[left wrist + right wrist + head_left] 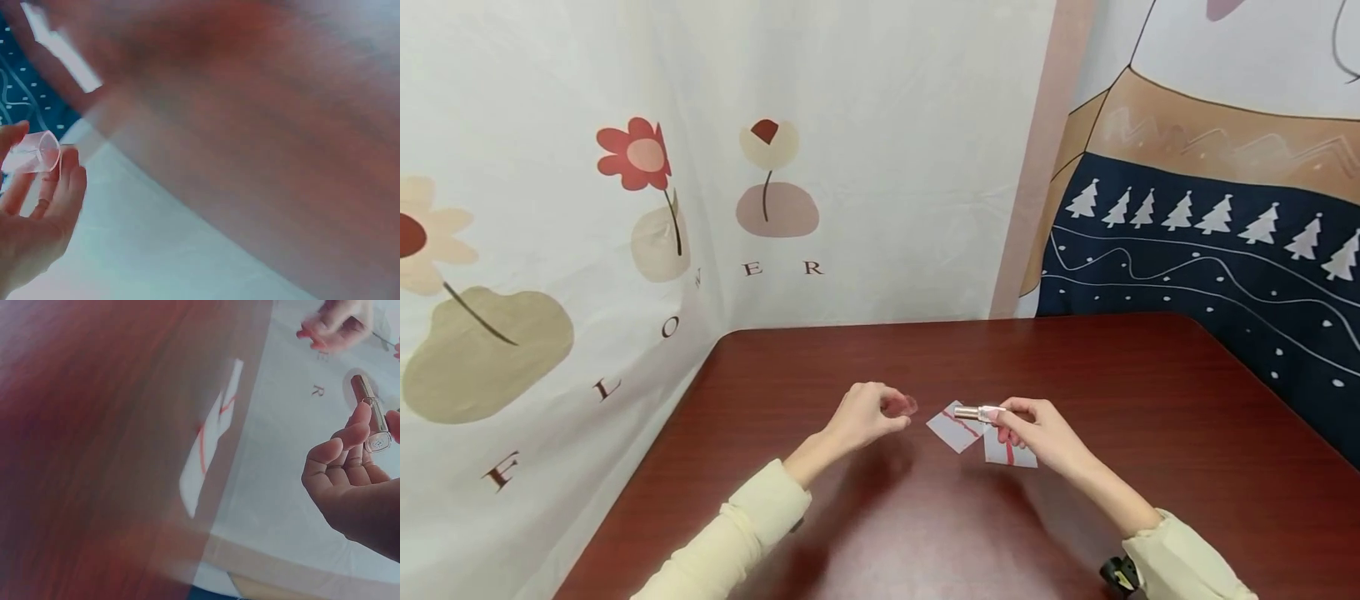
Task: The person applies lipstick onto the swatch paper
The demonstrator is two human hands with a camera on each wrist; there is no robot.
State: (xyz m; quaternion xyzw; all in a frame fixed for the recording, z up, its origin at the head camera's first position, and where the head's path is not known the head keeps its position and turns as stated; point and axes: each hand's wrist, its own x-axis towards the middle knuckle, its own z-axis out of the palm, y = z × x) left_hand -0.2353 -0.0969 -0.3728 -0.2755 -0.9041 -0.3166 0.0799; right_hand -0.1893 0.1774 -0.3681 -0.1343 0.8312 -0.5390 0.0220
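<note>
Over the table, my left hand (867, 415) pinches a clear pinkish cap (32, 153) between thumb and fingers, its round mouth facing away from the hand. Opposite it, my right hand (1043, 433) grips a lipstick tube (973, 412) by its clear base, with the metallic end pointing left towards the other hand. In the right wrist view the tube (370, 412) sits between thumb and fingertips. Below the tube lie two white paper pieces, one turned like a diamond (951, 432) and the other (1024, 458) partly behind my right hand. Each bears a red streak.
The dark red wooden table (760, 375) extends under both hands. A pale cloth (895, 167) with printed flowers and letters hangs behind and to the left. At the right hangs a navy cloth (1187, 258) with white trees.
</note>
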